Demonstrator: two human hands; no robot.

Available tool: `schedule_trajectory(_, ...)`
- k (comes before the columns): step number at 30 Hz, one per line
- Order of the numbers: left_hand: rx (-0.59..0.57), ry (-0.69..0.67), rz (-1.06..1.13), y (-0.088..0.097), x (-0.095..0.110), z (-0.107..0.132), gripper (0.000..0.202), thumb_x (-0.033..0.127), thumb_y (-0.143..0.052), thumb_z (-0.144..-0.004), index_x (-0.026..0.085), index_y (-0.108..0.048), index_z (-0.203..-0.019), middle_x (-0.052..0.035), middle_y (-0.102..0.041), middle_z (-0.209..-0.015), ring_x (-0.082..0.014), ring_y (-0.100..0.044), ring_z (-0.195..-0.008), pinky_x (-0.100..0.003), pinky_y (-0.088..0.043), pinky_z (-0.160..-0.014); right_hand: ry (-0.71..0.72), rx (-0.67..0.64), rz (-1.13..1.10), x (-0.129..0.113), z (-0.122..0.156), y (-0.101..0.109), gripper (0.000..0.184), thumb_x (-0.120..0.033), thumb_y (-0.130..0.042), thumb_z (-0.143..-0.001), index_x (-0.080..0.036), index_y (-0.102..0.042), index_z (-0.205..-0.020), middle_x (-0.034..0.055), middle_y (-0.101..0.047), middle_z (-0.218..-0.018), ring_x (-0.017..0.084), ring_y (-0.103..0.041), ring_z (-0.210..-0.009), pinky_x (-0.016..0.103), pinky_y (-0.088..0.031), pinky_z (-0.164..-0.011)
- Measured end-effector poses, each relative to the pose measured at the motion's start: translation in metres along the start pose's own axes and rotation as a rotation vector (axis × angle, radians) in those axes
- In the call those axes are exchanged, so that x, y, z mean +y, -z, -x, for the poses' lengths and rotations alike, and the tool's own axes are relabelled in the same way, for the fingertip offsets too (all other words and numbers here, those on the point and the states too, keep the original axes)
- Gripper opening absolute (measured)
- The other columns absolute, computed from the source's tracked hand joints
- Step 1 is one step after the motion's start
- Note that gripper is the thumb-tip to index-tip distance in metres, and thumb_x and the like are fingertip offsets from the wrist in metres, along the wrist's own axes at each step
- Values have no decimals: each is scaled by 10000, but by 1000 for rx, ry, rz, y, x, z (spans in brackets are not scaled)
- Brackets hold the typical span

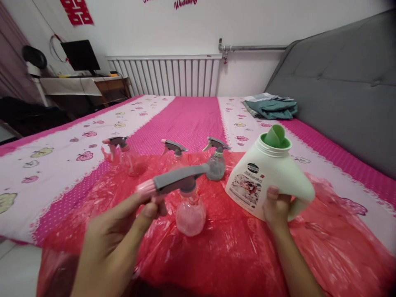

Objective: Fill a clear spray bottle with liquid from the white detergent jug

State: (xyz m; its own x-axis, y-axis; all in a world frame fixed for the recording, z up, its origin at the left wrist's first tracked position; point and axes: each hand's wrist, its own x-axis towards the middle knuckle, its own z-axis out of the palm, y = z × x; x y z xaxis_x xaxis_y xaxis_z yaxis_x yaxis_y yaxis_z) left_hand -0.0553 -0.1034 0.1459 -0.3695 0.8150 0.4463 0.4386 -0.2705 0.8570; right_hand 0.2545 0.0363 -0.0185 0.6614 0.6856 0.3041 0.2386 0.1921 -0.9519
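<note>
My left hand point(119, 237) is closed around the pink front end and trigger of a spray bottle's grey spray head point(176, 180). Below the head is its clear round bottle point(191, 214); whether the bottle touches the sheet I cannot tell. On the right, my right hand point(277, 206) grips the handle of a pale green detergent jug point(247, 181), thumb towards the label. The jug leans, and a green spout point(275, 137) shows in its uncapped mouth. Behind stand a grey and pale green spray bottle point(215, 165), a pink-nozzled one point(177, 156) and another at left point(128, 161).
A crumpled red plastic sheet point(216, 251) lies under the bottles on a pink patterned bed point(192, 119). Folded clothes point(272, 108) rest by the grey headboard point(340, 78). Farther back are a radiator point(167, 76) and a desk with a monitor point(81, 56).
</note>
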Motion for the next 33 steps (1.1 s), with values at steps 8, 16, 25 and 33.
schedule_trajectory(8,-210,-104,-165,-27,-19,-5,237,381,-616,-1000,238,-803,-1019,7,-778,-780,-175,-745,-707,-246,-588,-684,1,-29,-18,1,0,0,1161,-1028,-527,-647,-65,-537,-1296,230,-666,-1141,359,-646,-1127,550,-516,-1047)
schedule_trajectory(16,-228,-46,-178,-32,-38,-2,275,404,-554,-1021,213,-753,-1021,-9,-756,-799,-190,-722,-733,-273,-564,-699,47,10,-7,0,-1,-1,1083,-1009,-511,-696,-83,-574,-1254,212,-672,-1135,335,-635,-1154,494,-537,-1021)
schedule_trajectory(25,-209,-1,-194,-39,-54,0,286,446,-542,-1030,214,-709,-1034,-41,-748,-904,-233,-719,-843,-340,-565,-815,72,17,-18,1,-1,-1,1074,-985,-538,-709,-74,-570,-1277,214,-670,-1142,342,-630,-1181,491,-536,-1028)
schedule_trajectory(33,-209,-13,-174,-44,-57,-5,255,408,-524,-1031,222,-699,-1030,-27,-690,-891,-235,-681,-863,-357,-544,-846,79,12,-17,0,-1,-1,1058,-980,-520,-729,-75,-563,-1276,224,-664,-1169,354,-615,-1232,510,-533,-1049)
